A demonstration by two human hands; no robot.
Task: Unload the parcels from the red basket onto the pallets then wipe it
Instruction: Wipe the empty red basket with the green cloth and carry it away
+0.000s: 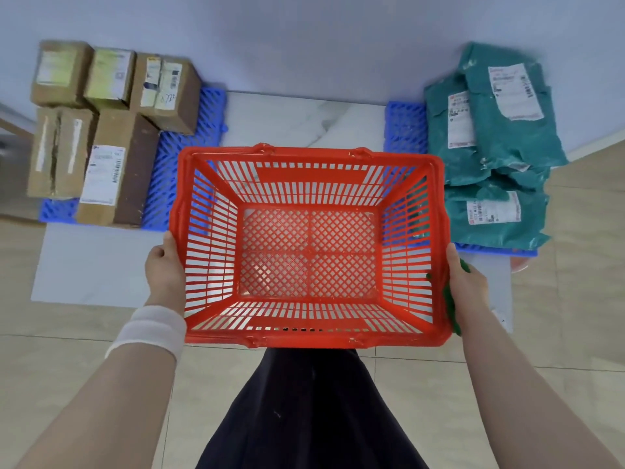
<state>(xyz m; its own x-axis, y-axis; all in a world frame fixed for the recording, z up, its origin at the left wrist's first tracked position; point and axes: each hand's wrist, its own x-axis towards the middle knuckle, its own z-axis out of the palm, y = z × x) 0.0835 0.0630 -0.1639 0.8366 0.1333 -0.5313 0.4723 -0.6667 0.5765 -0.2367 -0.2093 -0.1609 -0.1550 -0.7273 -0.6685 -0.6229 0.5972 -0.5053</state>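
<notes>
The red basket [309, 157] is held up in front of me, and nothing lies inside it. My left hand [164, 269] grips its left rim. My right hand [468, 286] grips its right rim and presses a green cloth [451, 304] against the outer wall. Several brown cardboard parcels [111, 130] stand on the blue pallet [189, 137] at the left. Several teal plastic mailer bags [497, 143] are piled on the other blue pallet [406, 126] at the right.
Between the two pallets lies a white marbled floor panel [304, 120]. A pale blue wall [287, 38] rises behind. Beige floor tiles [581, 265] spread around, and my dark clothing [304, 411] fills the bottom centre.
</notes>
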